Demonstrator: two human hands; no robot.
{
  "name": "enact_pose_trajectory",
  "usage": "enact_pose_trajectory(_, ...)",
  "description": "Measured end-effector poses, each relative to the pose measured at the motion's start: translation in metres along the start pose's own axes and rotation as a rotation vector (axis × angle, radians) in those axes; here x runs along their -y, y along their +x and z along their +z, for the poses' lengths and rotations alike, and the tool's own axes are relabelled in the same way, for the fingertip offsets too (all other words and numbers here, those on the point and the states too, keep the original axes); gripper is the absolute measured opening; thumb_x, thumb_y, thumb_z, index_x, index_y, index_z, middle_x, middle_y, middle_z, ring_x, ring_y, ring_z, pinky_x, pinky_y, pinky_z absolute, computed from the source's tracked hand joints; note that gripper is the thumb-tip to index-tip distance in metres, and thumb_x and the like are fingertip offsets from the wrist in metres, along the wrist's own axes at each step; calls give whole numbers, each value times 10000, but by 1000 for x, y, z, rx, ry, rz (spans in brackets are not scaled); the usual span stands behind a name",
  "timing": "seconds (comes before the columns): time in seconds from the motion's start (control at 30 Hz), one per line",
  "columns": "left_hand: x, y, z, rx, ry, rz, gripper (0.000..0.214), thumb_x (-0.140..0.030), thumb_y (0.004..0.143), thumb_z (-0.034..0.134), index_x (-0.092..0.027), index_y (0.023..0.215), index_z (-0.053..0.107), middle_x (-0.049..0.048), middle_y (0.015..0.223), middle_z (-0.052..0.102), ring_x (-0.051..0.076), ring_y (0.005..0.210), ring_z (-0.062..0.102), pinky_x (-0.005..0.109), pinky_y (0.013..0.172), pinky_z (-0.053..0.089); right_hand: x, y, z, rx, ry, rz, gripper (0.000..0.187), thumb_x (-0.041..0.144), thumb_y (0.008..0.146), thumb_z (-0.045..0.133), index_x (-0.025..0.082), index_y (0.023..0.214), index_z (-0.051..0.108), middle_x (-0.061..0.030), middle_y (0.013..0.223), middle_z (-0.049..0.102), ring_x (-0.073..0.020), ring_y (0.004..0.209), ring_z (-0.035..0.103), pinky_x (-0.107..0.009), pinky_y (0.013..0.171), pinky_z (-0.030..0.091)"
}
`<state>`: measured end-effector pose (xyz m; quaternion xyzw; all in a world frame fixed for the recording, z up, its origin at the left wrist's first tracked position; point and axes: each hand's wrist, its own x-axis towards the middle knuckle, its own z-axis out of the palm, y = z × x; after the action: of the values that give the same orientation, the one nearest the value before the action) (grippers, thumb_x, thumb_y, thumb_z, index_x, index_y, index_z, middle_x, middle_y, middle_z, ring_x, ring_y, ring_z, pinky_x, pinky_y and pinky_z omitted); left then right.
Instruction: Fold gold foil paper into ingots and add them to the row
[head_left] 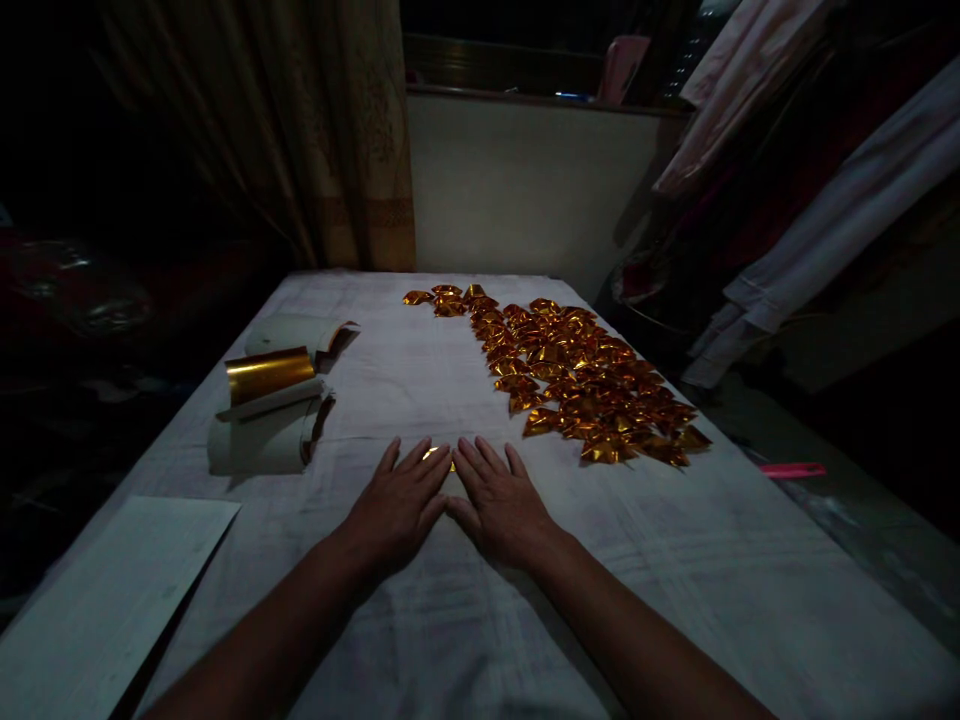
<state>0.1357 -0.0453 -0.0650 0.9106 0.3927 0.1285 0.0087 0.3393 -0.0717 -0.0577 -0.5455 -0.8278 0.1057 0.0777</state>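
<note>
My left hand (401, 503) and my right hand (499, 500) lie flat side by side on the white cloth (675, 560), fingers stretched forward, index fingers almost touching. A small piece of gold foil (441, 456) peeks out between and under the fingertips; most of it is hidden. To the right and beyond spreads a pile of folded gold foil pieces (577, 375), several dozen deep. At the left sit curled sheets of gold foil paper (268, 374) on pale backing rolls (259, 440).
A pale flat sheet (112, 600) lies at the near left corner. A curtain (300, 130) hangs behind the table at the left, and clothes (810, 220) hang at the right. A pink object (791, 469) lies off the table's right edge.
</note>
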Motion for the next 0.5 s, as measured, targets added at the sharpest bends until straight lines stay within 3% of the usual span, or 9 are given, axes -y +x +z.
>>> enact_pose_trajectory(0.17, 3, -7, -1, 127, 31, -19, 559, -457, 1045, 295, -205, 1540, 358, 94, 1574, 417, 266, 1463, 370, 530, 1215, 157, -1, 0, 0, 9, 4, -3, 668, 583, 1016, 362, 192, 1557, 334, -102, 1623, 274, -318, 1515, 216, -606, 1215, 143)
enact_pose_trajectory(0.5, 22, -42, -14, 86, 102, -61, 546, -467, 1036, 316, -224, 1513, 422, 100, 1525, 487, 298, 1430, 418, 564, 1203, 154, 7, 1, -6, 32, -6, 31, 657, 525, 1012, 429, 140, 1541, 360, -129, 1622, 262, -324, 1517, 204, -607, 1216, 137)
